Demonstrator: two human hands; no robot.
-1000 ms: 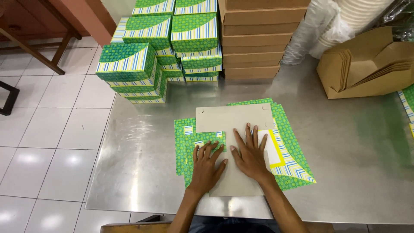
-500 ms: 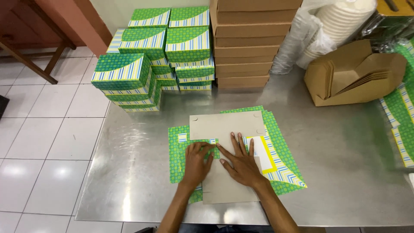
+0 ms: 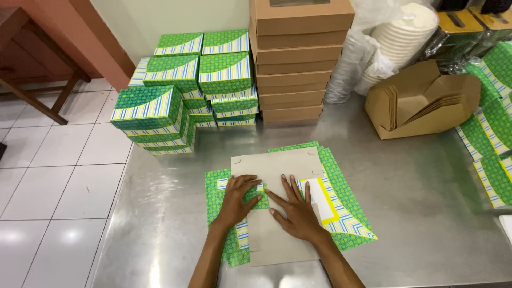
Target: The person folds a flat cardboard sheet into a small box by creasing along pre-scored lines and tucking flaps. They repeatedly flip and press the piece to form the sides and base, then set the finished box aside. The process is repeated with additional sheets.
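We see a steel table (image 3: 416,213) that fills most of the frame, with a white tiled floor (image 3: 58,181) on the left side. In the upper left of the table stands a pile of green boxes (image 3: 186,90) with striped edges. Beside it, at the top centre, there is a stack of brown boxes (image 3: 293,58). At the upper right we find white cups (image 3: 400,37) in a plastic bag, and under them an open brown carton (image 3: 426,101) that holds folded cardboard pieces. Flat green sheets (image 3: 490,144) lie at the right edge.

In the lower centre lies the flat box sheet (image 3: 277,170), grey side up, on top of more green printed sheets (image 3: 346,202). Our left hand (image 3: 234,202) bends its fingers around a small green flap (image 3: 256,196) of this sheet and folds it inward, so it grips the flap lightly. Our right hand (image 3: 296,210) lies flat and spread on the grey surface, just beside the flap, holding nothing, only pressing down.
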